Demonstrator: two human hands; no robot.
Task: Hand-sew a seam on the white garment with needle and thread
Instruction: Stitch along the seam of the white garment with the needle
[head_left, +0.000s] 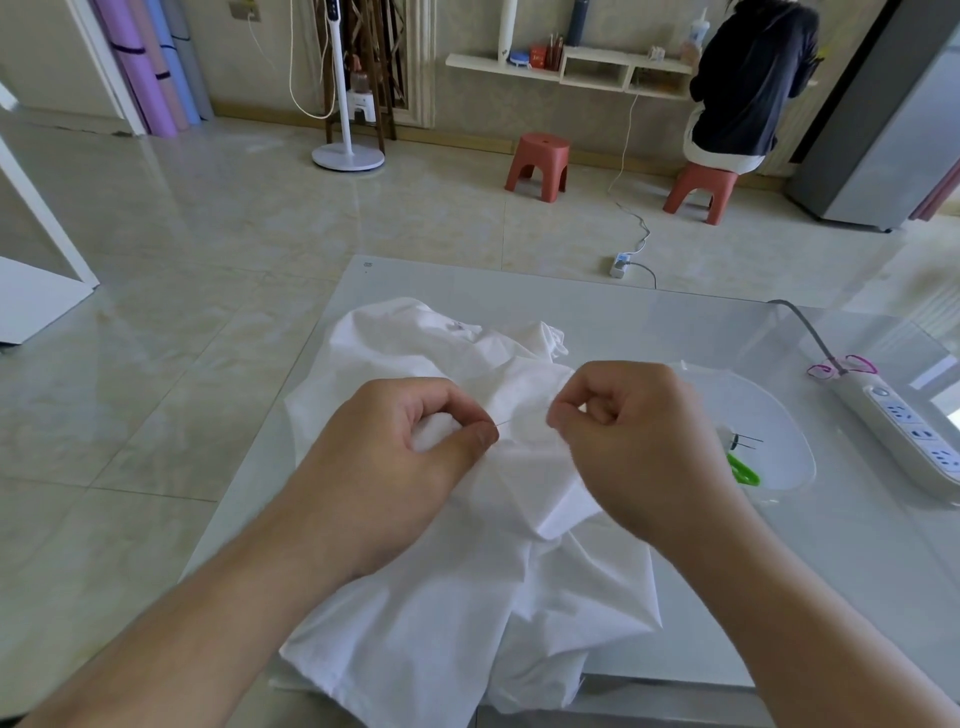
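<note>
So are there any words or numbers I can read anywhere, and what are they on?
None can be read.
Small grey mark at the far corner of the table: too small to read.
Faint mark on the white garment: blurred.
Red box on the wall shelf: print too small to read.
Power strip: no readable label.

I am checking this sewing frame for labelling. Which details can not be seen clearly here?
Head view only:
- Thread: too thin to make out; only a short needle shows beside the left hand.
- What the right hand pinches: hidden by its curled fingers.
- The seam on the white garment: lost in white folds.
- Green tool on the clear plastic sheet: partly behind the right hand.
</note>
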